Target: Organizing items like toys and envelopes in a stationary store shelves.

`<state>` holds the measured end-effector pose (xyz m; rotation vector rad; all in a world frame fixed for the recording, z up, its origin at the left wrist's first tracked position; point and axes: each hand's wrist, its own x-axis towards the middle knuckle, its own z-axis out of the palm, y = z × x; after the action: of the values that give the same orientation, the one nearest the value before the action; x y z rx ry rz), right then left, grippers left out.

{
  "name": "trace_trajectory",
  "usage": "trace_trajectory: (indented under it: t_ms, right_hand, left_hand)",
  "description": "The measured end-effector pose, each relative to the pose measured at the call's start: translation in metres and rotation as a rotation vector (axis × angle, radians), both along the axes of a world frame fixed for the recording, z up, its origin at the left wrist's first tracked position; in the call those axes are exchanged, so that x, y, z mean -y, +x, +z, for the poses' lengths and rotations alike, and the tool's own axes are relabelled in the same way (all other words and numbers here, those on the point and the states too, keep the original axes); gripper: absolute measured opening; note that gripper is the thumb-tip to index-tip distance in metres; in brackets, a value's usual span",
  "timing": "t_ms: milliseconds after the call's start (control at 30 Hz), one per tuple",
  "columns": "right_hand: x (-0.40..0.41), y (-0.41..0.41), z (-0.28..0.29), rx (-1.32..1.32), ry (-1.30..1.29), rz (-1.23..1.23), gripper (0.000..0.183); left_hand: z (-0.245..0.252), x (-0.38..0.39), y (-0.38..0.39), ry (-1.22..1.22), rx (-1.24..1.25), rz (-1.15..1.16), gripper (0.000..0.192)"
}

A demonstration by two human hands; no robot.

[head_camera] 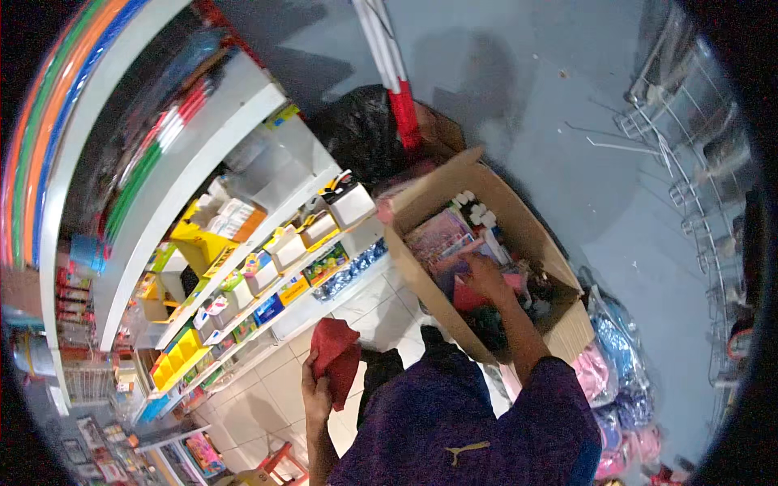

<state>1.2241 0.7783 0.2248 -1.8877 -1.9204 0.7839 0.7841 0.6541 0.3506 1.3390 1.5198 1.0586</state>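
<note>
My left hand [317, 389] grips a red, folded item [335, 355], perhaps cloth or felt, over the tiled floor. An open cardboard box [419, 304] stands in front of me to the right. My right hand [484, 278] reaches down into it, fingers over the mixed contents. Close to those fingers lies a red piece [471, 296]; whether I hold it cannot be told. Also in the box are a pinkish printed pack [439, 234] and several white-capped bottles [480, 212]. My forearm and the box wall hide part of the contents.
White shelving [206, 146] with small boxes and packs rises at my left. Behind the box sit a black plastic bag [358, 130] and red-and-white poles [398, 103]. Plastic-wrapped goods [620, 352] lie right, near a wire rack [687, 188]. Below left is a red frame [282, 465].
</note>
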Motion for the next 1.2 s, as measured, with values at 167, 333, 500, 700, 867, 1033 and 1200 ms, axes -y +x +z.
trace_trajectory:
  t_ms: [167, 333, 500, 700, 867, 1033, 1200]
  right_hand:
    - [-0.005, -0.034, 0.089, -0.246, 0.159, 0.027, 0.043]
    - [0.003, -0.104, 0.121, -0.557, 0.042, 0.060, 0.052]
    - [0.016, -0.181, 0.148, -0.896, -0.038, 0.576, 0.069]
    - [0.020, -0.193, 0.149, -1.048, -0.277, 0.448, 0.045]
    - [0.017, -0.199, 0.149, -0.879, -0.171, 0.505, 0.032]
    - [0.015, -0.209, 0.159, -0.714, -0.177, 0.399, 0.023]
    - [0.009, -0.215, 0.162, -0.769, -0.195, 0.171, 0.018]
  left_hand:
    - [0.028, -0.009, 0.009, -0.159, 0.232, 0.113, 0.063]
    - [0.066, -0.035, 0.040, -0.214, 0.157, -0.122, 0.069]
    - [0.087, -0.052, 0.072, -0.022, -0.072, -0.358, 0.061]
    - [0.091, -0.058, 0.060, 0.168, -0.375, -0.070, 0.077]
    - [0.061, -0.044, 0.042, -0.058, -0.016, -0.201, 0.057]
    - [0.060, -0.028, 0.034, -0.178, 0.290, -0.049, 0.047]
    - [0.059, -0.028, -0.024, -0.055, 0.365, 0.232, 0.035]
